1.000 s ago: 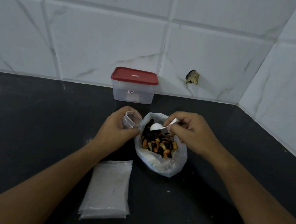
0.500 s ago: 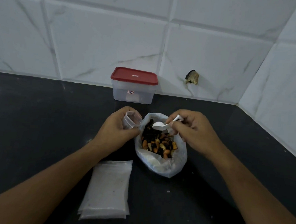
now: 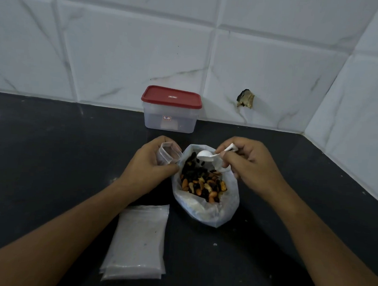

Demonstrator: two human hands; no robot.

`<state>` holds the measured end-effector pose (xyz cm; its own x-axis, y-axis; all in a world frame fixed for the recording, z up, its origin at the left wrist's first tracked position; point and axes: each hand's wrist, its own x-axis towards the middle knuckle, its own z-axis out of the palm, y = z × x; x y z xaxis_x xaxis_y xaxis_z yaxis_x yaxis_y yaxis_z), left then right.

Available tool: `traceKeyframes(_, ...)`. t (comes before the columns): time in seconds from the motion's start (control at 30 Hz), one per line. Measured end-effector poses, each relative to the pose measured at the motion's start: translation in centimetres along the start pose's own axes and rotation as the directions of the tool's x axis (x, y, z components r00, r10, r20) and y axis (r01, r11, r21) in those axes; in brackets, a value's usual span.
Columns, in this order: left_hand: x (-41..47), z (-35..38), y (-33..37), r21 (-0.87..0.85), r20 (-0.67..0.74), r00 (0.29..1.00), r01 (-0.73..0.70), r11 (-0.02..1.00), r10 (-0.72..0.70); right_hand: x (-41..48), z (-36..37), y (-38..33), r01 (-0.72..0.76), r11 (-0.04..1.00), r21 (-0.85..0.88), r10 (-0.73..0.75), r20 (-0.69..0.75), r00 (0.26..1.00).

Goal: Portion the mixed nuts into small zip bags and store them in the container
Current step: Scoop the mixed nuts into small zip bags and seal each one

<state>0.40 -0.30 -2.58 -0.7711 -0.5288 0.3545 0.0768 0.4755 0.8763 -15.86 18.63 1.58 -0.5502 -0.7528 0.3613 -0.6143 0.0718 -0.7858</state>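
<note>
L hand point(image 3: 151, 170) grips open zip bag point(image 3: 167, 156); R hand point(image 3: 252, 166) pinches spoon point(image 3: 205, 155) over nuts point(image 3: 203, 184).

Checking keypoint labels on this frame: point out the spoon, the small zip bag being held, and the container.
spoon point(image 3: 204, 155): head view, on the white bowl of the spoon.
small zip bag point(image 3: 169, 154): head view, on the clear wall just under its open mouth.
container point(image 3: 180, 123): head view, on its clear front wall.

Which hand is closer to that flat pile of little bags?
Left. The left hand is just beyond the pile of bags; the right hand is across the nut bag.
</note>
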Motion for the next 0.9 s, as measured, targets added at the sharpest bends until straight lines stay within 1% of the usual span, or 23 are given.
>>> traceKeyframes(0.17, 0.0, -0.1, 0.0, 0.005, 0.007, 1.000, 0.005, 1.000, -0.005, -0.4, 1.9, 1.1, -0.010, 0.988, -0.156, 0.029, 0.125, 0.992)
traceKeyframes(0.23, 0.0, -0.1, 0.0, 0.014, 0.002, 1.000, 0.001, 1.000, -0.001, -0.2, 1.8, 0.8, -0.003, 0.988, -0.156, 0.025, 0.142, 0.990)
traceKeyframes(0.3, -0.1, 0.0, 0.0, 0.016, -0.001, 1.000, -0.002, 1.000, 0.002, -0.1, 1.2, 0.3, -0.022, 0.996, -0.086, 0.036, 0.154, 0.987)
traceKeyframes(0.37, 0.0, 0.0, 0.1, 0.005, 0.000, 1.000, -0.004, 1.000, 0.004, 0.1, 0.3, 0.0, -0.030, 1.000, -0.009, 0.030, 0.116, 0.993)
traceKeyframes(0.47, 0.0, 0.0, 0.2, -0.002, 0.009, 1.000, -0.002, 1.000, 0.002, 0.2, -0.2, 0.3, -0.012, 1.000, -0.013, 0.013, 0.021, 1.000)
traceKeyframes(0.5, 0.0, 0.0, 0.1, 0.001, 0.008, 1.000, 0.000, 1.000, 0.000, 0.2, 0.0, 0.5, -0.021, 0.999, -0.028, 0.022, 0.021, 1.000)
traceKeyframes(0.57, 0.0, -0.1, 0.1, 0.000, 0.008, 1.000, 0.007, 1.000, -0.007, 0.0, 1.0, 0.9, -0.034, 0.995, -0.094, 0.041, 0.070, 0.997)
traceKeyframes(0.63, 0.0, -0.1, 0.0, -0.007, 0.011, 1.000, 0.009, 1.000, -0.009, -0.2, 1.9, 1.2, -0.015, 0.988, -0.153, 0.034, 0.119, 0.992)
traceKeyframes(0.7, 0.0, -0.1, 0.0, -0.004, 0.010, 1.000, 0.007, 1.000, -0.007, -0.1, 2.2, 1.1, -0.002, 0.987, -0.161, 0.025, 0.142, 0.990)
traceKeyframes(0.8, 0.0, -0.1, 0.0, 0.001, 0.010, 1.000, 0.005, 1.000, -0.005, 0.1, 1.4, 0.5, -0.015, 0.997, -0.082, 0.025, 0.124, 0.992)
traceKeyframes(0.87, 0.0, 0.0, 0.0, -0.001, 0.011, 1.000, 0.005, 1.000, -0.005, 0.2, 0.4, 0.3, -0.004, 1.000, -0.021, 0.005, 0.059, 0.998)
traceKeyframes(0.9, 0.0, 0.0, 0.0, 0.003, 0.011, 1.000, 0.006, 1.000, -0.006, 0.2, 0.1, 0.4, 0.010, 1.000, -0.017, -0.010, 0.025, 1.000)
